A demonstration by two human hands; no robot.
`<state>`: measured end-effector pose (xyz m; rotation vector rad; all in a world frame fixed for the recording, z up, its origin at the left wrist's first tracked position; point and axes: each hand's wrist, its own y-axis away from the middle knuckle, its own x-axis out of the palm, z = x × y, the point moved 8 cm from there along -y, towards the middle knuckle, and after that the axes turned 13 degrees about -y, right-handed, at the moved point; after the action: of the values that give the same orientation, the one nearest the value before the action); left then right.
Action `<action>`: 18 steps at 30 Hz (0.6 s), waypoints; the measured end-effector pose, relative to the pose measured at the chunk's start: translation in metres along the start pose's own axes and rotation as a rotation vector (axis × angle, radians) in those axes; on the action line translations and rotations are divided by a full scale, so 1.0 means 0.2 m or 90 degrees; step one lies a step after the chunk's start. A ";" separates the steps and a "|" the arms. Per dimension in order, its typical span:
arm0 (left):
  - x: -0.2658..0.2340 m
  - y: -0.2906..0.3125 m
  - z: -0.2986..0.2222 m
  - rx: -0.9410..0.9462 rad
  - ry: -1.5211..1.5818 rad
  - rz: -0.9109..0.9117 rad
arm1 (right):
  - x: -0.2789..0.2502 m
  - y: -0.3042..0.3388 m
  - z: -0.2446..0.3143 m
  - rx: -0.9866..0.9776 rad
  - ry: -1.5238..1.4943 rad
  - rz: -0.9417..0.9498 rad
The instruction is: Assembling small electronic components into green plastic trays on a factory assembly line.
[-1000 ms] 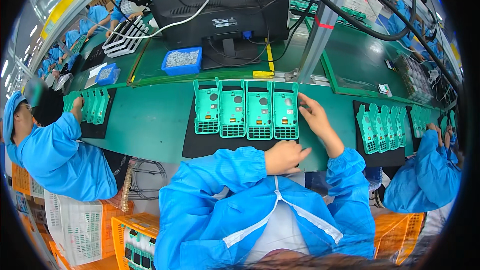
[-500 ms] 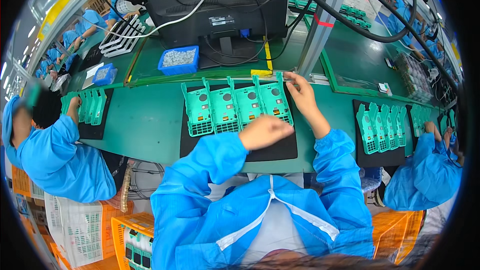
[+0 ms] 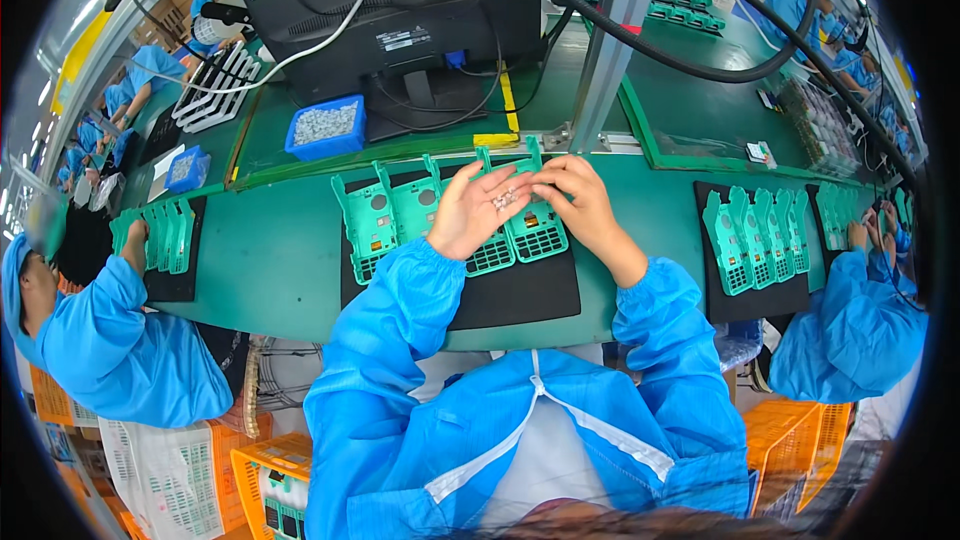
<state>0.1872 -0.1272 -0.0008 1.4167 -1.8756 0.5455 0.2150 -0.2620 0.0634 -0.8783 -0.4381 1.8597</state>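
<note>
My left hand (image 3: 470, 208) is turned palm up with its fingers extended, and several tiny whitish parts (image 3: 505, 199) lie in it. Close by the left fingertips, my right hand (image 3: 583, 202) has thumb and forefinger pinched together; whatever is between them is too small to make out. Both hands hover over a row of green plastic housings (image 3: 376, 223) with grid-like lower ends and tall upright tabs. The left hand hides the middle of the row. Under the housings lies a black mat (image 3: 530, 302) on the green table (image 3: 265, 250).
Behind the housings stand a blue bin (image 3: 328, 146) of small whitish parts, a black monitor (image 3: 400, 20) and a metal post (image 3: 606, 80). Thick cables hang overhead. Co-workers in blue sleeves (image 3: 140, 340) sit on both sides, and more green housings (image 3: 735, 255) stand at right.
My left hand has turned palm up, showing the small parts, and moved up and left over the housings. My right hand has come down and left to meet its fingertips. The whole view has shifted slightly.
</note>
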 end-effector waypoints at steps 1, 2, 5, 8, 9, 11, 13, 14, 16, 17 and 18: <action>-0.01 0.00 0.01 -0.008 0.000 0.004 | 0.01 -0.01 0.03 -0.014 0.017 0.007; -0.01 0.01 0.02 -0.015 -0.001 0.009 | 0.02 0.00 0.04 -0.012 0.018 0.005; 0.00 0.01 0.04 -0.022 -0.029 0.019 | 0.06 0.00 0.07 -0.031 0.036 0.035; 0.01 0.01 0.07 -0.018 -0.035 0.025 | 0.08 0.02 0.06 -0.033 0.056 0.049; 0.01 0.01 0.07 -0.013 -0.053 0.016 | 0.07 0.02 0.06 -0.032 0.057 0.048; 0.01 0.02 0.07 -0.011 -0.057 0.014 | 0.07 0.02 0.07 -0.041 0.071 0.054; 0.01 0.02 0.07 -0.008 -0.062 0.012 | 0.06 0.01 0.08 -0.042 0.073 0.046; 0.00 0.02 0.06 0.004 -0.059 0.011 | 0.05 0.01 0.09 -0.045 0.074 0.038; 0.03 0.02 0.04 0.015 -0.057 0.011 | 0.03 0.01 0.04 0.029 0.004 0.017; 0.06 0.04 0.02 0.043 -0.109 0.001 | 0.01 0.02 -0.01 0.103 -0.065 -0.004; 0.08 0.04 -0.01 0.071 -0.162 -0.009 | 0.00 0.02 -0.01 0.104 -0.065 -0.006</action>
<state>0.1773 -0.1341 0.0133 1.6355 -2.0584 0.4873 0.2143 -0.2634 0.0601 -0.6736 -0.3467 1.9071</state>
